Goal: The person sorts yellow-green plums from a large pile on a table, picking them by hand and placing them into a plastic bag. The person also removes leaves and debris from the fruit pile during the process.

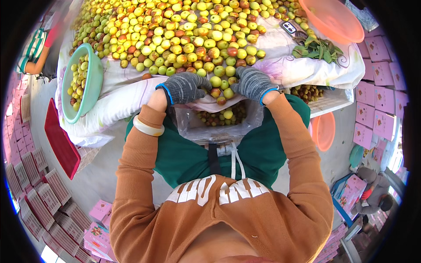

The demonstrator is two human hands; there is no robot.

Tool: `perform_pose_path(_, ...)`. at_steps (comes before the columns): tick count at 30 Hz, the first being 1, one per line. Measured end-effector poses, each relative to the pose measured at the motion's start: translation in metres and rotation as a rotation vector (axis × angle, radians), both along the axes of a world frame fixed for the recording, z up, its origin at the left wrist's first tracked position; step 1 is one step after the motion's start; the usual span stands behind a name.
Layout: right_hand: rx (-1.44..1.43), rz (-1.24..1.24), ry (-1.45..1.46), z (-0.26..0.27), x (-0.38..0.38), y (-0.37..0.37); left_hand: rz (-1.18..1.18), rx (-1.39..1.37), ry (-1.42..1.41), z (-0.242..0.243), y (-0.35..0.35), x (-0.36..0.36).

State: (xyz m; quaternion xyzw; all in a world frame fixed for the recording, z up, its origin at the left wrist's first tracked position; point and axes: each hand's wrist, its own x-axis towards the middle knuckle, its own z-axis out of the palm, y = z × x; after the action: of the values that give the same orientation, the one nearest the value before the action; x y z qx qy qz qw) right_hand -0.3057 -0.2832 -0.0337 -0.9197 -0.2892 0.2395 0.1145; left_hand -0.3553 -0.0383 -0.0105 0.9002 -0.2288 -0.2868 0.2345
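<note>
My left hand [185,88], in a grey knit glove with a blue cuff, is cupped at the front edge of the cloth-covered table. Opposite it, my right hand [251,83] wears a matching glove. Between them, several yellow-green and reddish jujubes [216,81] lie on the sagging cloth, some touching the gloves. Both thumbs stand apart from the fingers, and I see no fruit gripped. Behind spreads a broad heap of jujubes [184,36]. Below the cloth edge, between my knees, a box lined with clear plastic [197,132] holds more jujubes [228,114].
A green basin [98,70] of jujubes stands left; an orange basin [342,19] stands far right. Near that lie a phone [289,28] and green leaves [319,51]. A white crate [332,107] sits under the table's right side. People work at both sides.
</note>
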Motion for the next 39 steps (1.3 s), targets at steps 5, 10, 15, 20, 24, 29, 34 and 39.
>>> perform_pose_path(5, 0.126, -0.045, 0.037, 0.013, 0.000, -0.007, 0.100, -0.200, 0.022, 0.003, -0.002, 0.008)
perform_pose_path(10, 0.533, -0.357, 0.200, 0.051, -0.007, -0.071, 0.218, -0.164, -0.438, 0.004, -0.004, 0.018)
perform_pose_path(15, 0.387, -0.702, 0.006, 0.082, -0.021, -0.148, 0.242, 0.108, -0.578, 0.004, -0.013, 0.017)
perform_pose_path(20, 0.115, -0.685, -0.198, 0.103, -0.016, -0.155, 0.076, 0.150, -0.510, 0.008, -0.012, 0.010)
perform_pose_path(24, 0.486, -0.424, -0.053, 0.085, 0.022, -0.104, 0.094, 0.034, -0.444, 0.010, -0.005, 0.010)
perform_pose_path(29, 0.491, -0.145, 0.213, 0.047, 0.055, -0.030, 0.064, -0.154, -0.315, 0.010, 0.003, 0.011)
perform_pose_path(34, 0.395, -0.077, 0.099, 0.028, 0.044, -0.006, 0.093, -0.107, 0.118, 0.000, -0.005, -0.007)
perform_pose_path(39, 0.231, 0.015, -0.024, 0.019, 0.043, -0.003, 0.123, -0.337, 0.188, 0.004, 0.010, 0.001)
